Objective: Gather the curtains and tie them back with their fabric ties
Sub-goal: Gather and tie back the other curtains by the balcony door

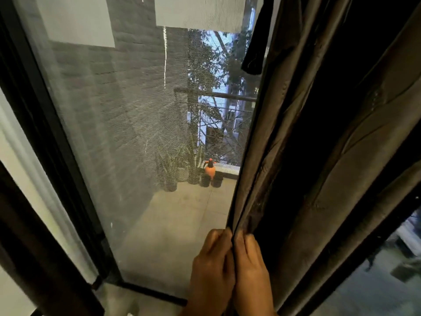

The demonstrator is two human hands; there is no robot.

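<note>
A dark brown curtain (319, 137) hangs in deep folds over the right half of the view, its left edge running down to my hands. My left hand (211, 270) and my right hand (250, 270) sit side by side at the bottom centre, both with fingers curled round that leading edge of the curtain. A dark strip of fabric (255, 49) hangs at the top beside the curtain; whether it is the tie I cannot tell.
A mesh screen door (136, 133) with a black frame (52, 144) fills the left and centre. Beyond it lies a balcony with potted plants (180, 169), an orange spray bottle (210, 169) and a railing (227, 96).
</note>
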